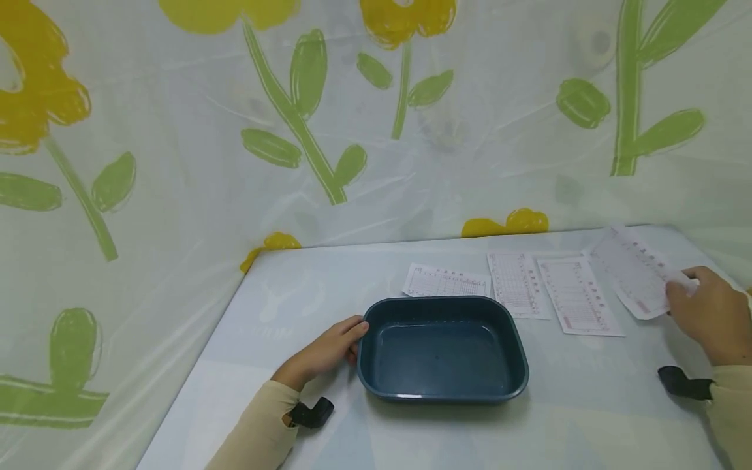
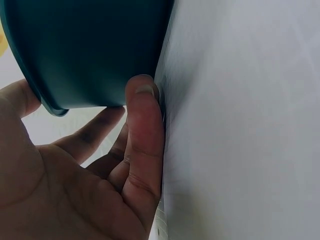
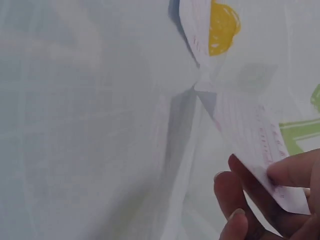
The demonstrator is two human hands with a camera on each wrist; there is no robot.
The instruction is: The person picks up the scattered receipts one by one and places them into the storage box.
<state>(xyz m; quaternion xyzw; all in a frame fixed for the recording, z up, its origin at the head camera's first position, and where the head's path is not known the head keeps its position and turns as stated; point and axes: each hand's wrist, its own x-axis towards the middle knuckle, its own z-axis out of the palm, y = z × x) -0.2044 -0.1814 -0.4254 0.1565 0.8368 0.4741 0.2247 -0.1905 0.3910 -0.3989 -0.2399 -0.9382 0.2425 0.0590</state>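
My left hand [image 1: 326,352] is at the left end of a dark blue-green rectangular plastic basin [image 1: 437,398], with a fingertip over the rim. In the left wrist view, other fingers [image 2: 145,130] rest against the basin's outer wall, low by the table. At the far right, my right hand [image 1: 711,313] pinches a printed paper slip [image 1: 631,271] by its near edge, between thumb and fingers. This slip [image 3: 250,135] is tilted up in the right wrist view. Left of it, further printed slips [image 1: 578,297] lie on the table behind the basin.
The pale table [image 1: 294,287] ends at a white curtain [image 1: 194,130] printed with yellow flowers and green leaves, which hangs behind and to the left. Another slip [image 1: 449,281] lies sideways close behind the basin's far rim. Black wrist devices [image 1: 314,412] are on both forearms.
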